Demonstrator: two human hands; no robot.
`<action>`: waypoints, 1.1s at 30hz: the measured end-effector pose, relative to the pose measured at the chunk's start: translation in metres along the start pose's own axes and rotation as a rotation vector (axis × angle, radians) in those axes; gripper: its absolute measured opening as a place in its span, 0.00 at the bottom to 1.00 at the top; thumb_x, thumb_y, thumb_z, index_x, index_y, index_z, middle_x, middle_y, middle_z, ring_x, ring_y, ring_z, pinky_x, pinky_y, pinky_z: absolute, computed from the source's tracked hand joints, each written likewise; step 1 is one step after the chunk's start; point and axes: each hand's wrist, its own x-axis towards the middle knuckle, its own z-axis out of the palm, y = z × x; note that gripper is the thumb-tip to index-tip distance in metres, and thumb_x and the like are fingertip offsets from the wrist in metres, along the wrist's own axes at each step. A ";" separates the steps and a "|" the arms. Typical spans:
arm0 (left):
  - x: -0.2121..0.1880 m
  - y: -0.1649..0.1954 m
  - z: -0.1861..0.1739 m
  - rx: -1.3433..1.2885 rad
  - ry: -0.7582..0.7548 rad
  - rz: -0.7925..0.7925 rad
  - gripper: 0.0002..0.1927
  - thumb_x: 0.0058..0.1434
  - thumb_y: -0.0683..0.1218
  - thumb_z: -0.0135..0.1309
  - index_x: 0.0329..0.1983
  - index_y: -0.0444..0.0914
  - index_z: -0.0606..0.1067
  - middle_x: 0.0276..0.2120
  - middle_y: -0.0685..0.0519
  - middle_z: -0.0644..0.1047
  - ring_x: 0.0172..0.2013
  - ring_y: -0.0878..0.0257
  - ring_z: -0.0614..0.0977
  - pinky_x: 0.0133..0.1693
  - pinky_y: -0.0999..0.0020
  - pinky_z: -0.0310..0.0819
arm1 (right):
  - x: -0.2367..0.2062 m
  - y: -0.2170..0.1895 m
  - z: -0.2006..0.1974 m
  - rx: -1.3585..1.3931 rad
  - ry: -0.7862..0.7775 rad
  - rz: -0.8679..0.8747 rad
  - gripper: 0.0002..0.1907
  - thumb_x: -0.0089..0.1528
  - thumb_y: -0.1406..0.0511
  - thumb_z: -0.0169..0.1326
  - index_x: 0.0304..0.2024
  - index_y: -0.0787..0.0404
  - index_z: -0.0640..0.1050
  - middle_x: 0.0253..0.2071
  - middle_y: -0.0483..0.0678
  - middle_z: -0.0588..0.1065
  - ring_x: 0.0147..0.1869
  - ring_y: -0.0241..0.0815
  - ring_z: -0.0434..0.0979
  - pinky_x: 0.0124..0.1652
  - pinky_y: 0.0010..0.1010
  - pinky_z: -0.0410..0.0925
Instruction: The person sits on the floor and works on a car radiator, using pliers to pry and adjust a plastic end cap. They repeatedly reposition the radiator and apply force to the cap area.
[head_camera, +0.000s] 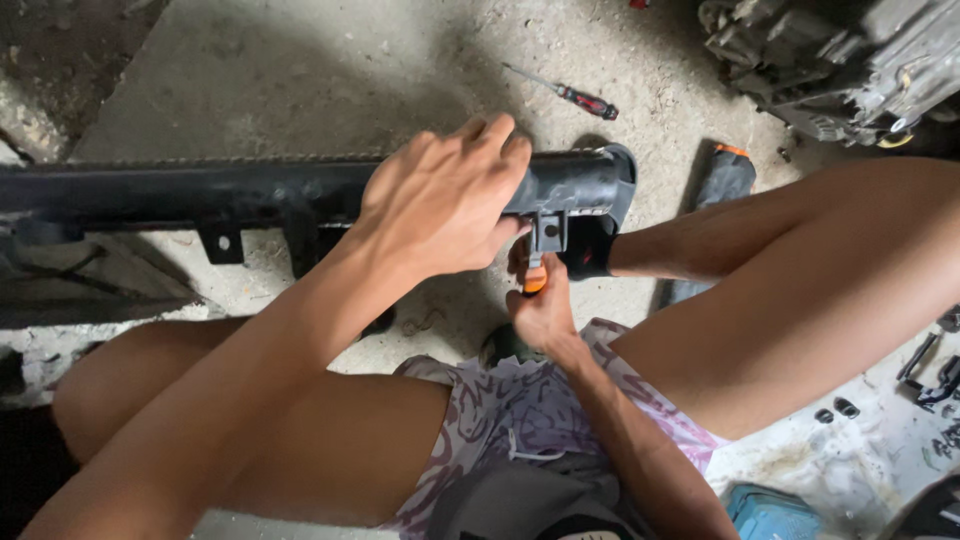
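Between the knees, the right hand (543, 310) is clamped on an orange-handled tool (534, 278), tip up at a grey bracket (548, 232). The left hand (445, 205) grips the black bar (250, 190) near its right end. Beyond lies open concrete floor (300, 80) with a screwdriver (572, 95).

Single head cam, steep downward look, close over lap and floor (300, 70), edges perhaps cropped.

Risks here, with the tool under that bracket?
1. The right hand drives an orange-handled tool up at the bracket; a slip could jab the left hand, whose fingers sit right beside it.
2. The black part rests across bare legs, so it may shift under force.
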 end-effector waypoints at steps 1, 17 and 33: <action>0.000 0.001 0.001 0.017 0.079 0.028 0.37 0.53 0.55 0.64 0.58 0.26 0.70 0.56 0.34 0.71 0.46 0.45 0.81 0.40 0.49 0.78 | -0.002 0.002 0.000 0.037 -0.005 -0.038 0.22 0.47 0.81 0.49 0.43 0.63 0.69 0.37 0.43 0.68 0.40 0.35 0.67 0.41 0.27 0.64; -0.003 0.008 -0.012 0.049 0.176 0.052 0.38 0.51 0.55 0.66 0.58 0.27 0.71 0.57 0.32 0.71 0.44 0.43 0.82 0.36 0.51 0.81 | -0.041 0.004 -0.021 0.172 -0.151 0.305 0.14 0.48 0.80 0.47 0.33 0.61 0.66 0.28 0.43 0.63 0.31 0.35 0.60 0.29 0.30 0.58; -0.004 0.001 -0.001 0.058 0.045 -0.112 0.44 0.56 0.61 0.65 0.68 0.34 0.65 0.56 0.37 0.73 0.35 0.48 0.83 0.33 0.57 0.78 | -0.069 0.037 -0.035 0.257 -0.297 0.457 0.25 0.49 0.78 0.49 0.51 0.65 0.70 0.37 0.51 0.73 0.36 0.43 0.75 0.32 0.34 0.69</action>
